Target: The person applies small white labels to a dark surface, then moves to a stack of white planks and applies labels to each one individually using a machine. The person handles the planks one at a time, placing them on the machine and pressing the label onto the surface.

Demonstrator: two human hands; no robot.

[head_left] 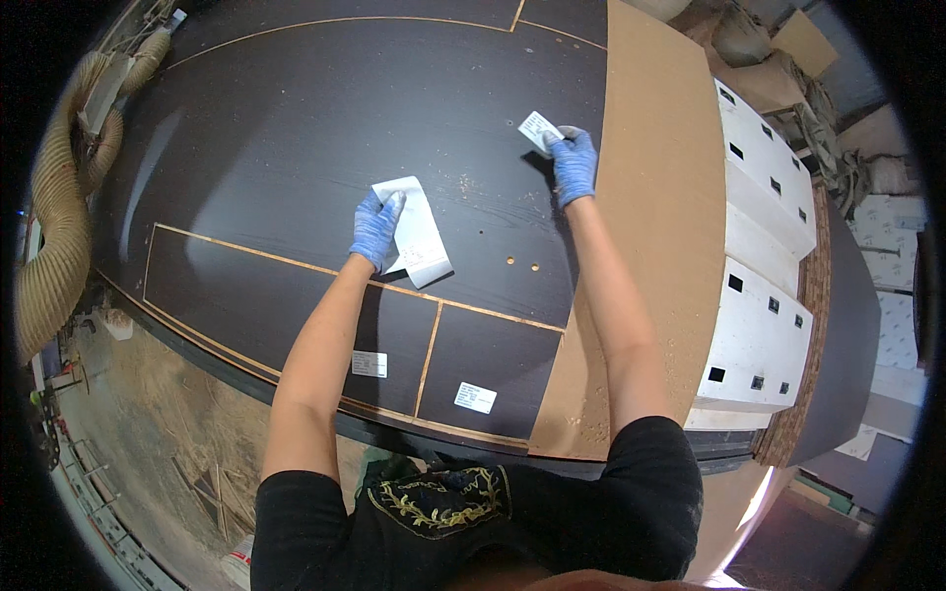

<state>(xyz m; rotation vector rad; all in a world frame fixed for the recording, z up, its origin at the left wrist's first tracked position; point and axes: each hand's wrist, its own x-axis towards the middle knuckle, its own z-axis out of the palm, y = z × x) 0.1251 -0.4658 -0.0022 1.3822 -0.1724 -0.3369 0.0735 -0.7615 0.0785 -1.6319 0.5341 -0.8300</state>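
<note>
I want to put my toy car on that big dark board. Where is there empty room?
The widest bare patch of the dark wood-grain board lies beyond the left blue-gloved hand, toward the ribbed beige hose. It is crowded between that hand's white label sheet and the right gloved hand pressing a small white sticker.

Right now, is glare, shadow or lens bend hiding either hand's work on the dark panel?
Head view: soft sheen on the dark panel, no glare; left hand on the label sheet and right hand with the small label are sharp; fisheye bends the cut lines.
</note>
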